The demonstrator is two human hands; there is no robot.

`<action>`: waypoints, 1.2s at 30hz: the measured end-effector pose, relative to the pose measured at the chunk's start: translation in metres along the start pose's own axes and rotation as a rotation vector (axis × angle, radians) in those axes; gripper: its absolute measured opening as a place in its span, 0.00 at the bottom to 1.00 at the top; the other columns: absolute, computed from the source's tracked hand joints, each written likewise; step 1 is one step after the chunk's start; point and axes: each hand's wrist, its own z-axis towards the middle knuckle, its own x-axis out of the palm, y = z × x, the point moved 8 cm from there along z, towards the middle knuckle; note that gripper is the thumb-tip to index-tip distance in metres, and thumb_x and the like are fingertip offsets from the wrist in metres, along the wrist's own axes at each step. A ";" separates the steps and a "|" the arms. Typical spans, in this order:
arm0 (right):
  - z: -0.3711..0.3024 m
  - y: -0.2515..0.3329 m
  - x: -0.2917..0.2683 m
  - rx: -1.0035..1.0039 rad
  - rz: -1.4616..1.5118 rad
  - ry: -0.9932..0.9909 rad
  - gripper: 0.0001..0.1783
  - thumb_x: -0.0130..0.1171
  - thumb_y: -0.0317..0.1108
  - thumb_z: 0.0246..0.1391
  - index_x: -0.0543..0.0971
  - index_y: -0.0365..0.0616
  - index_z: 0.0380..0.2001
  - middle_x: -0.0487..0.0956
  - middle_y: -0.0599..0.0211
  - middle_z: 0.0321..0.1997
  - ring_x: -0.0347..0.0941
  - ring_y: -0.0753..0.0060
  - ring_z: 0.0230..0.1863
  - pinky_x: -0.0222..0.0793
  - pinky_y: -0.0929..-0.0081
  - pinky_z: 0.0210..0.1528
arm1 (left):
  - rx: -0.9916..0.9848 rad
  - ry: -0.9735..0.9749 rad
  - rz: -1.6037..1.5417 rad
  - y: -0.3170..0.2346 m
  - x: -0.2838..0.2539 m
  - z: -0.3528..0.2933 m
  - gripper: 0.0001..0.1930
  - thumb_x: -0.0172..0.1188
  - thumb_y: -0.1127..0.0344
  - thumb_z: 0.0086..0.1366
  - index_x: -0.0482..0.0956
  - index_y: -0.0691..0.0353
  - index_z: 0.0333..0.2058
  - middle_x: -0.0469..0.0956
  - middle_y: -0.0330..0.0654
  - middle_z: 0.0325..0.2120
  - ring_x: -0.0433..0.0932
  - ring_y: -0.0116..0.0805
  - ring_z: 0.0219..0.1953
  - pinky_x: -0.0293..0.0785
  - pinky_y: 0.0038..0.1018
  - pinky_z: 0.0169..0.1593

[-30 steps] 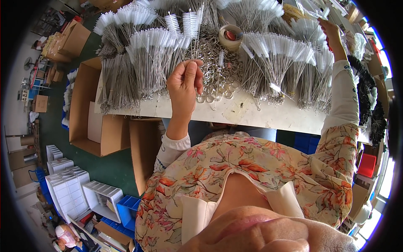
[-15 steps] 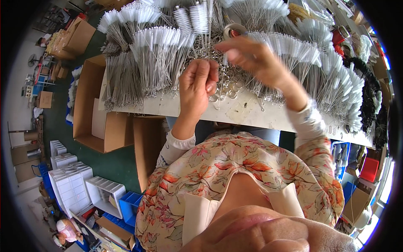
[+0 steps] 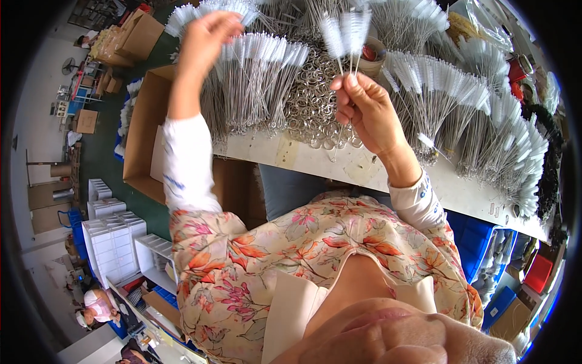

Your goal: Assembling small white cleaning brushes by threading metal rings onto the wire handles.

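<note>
My right hand (image 3: 371,112) is closed around the thin wire stems of a few small white-bristled bottle brushes (image 3: 347,35). Their heads point up and away, and the stems hang down below the fist. Beneath and left of that hand lies a heap of metal split rings (image 3: 311,94). My left hand (image 3: 208,37) is raised at the far left, over a pile of similar brushes (image 3: 237,11). Its fingers look apart and slightly bent, with nothing visible in them.
Bundles of brushes (image 3: 257,76) stand left of the rings, and more brushes (image 3: 433,85) lie along the right. A round tub (image 3: 373,57) stands behind the rings. An open cardboard box (image 3: 142,139) sits left of the pale table (image 3: 291,155). White crates (image 3: 113,242) are farther left.
My left hand has gone from the middle of the table to the brushes at far left. My right hand, earlier blurred with spread fingers, now grips the brush stems above the rings.
</note>
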 end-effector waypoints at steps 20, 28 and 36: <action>-0.015 -0.010 -0.030 0.092 0.096 -0.053 0.14 0.45 0.35 0.61 0.74 0.37 0.41 0.65 0.79 0.21 0.59 0.85 0.26 0.60 0.86 0.33 | -0.936 -0.179 1.066 0.096 0.080 0.186 0.07 0.56 0.66 0.59 0.79 0.63 0.31 0.80 0.39 0.24 0.79 0.27 0.26 0.73 0.20 0.26; -0.021 -0.005 -0.018 0.084 0.127 -0.004 0.13 0.45 0.34 0.61 0.75 0.38 0.41 0.68 0.78 0.26 0.64 0.84 0.29 0.64 0.85 0.36 | -0.713 0.010 0.595 0.219 -0.040 0.265 0.10 0.58 0.63 0.58 0.78 0.65 0.31 0.80 0.40 0.24 0.76 0.25 0.20 0.67 0.20 0.19; -0.030 -0.018 -0.015 0.048 0.169 -0.034 0.12 0.44 0.34 0.61 0.75 0.41 0.41 0.73 0.72 0.37 0.69 0.81 0.39 0.68 0.79 0.46 | 0.145 -0.202 -0.050 -0.031 0.021 0.142 0.08 0.54 0.66 0.61 0.73 0.65 0.35 0.75 0.38 0.21 0.71 0.24 0.18 0.68 0.20 0.21</action>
